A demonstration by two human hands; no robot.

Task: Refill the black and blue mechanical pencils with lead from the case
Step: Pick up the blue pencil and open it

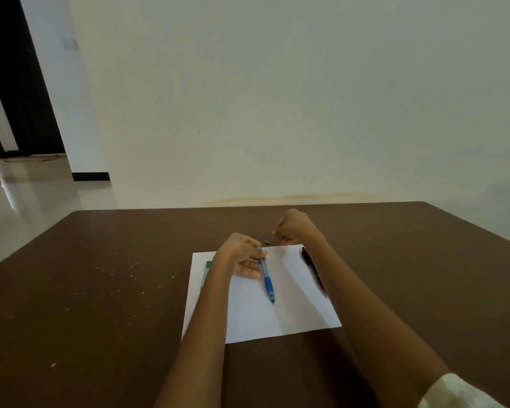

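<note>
The left grip (245, 254) pinches the blue pencil (267, 276) near its open top, tip slanting toward 5 o'clock over the paper (295, 304). At 1 o'clock the right grip (292, 228) is curled, fingertips pressed together; whether on a lead, I cannot tell. Steady the barrel, feed lead straight. Black pencil (311, 265) lies at 3 o'clock, case (206, 269) at 9, on the bench (100, 290).

Dim, soft indoor light, slightly hazy wide-angle view.
Glare streaks the glossy pale tiled floor (27, 198) at left; forearms cast faint shadows on the white paper sheet (256, 313); straight lines bow toward the edges.
</note>
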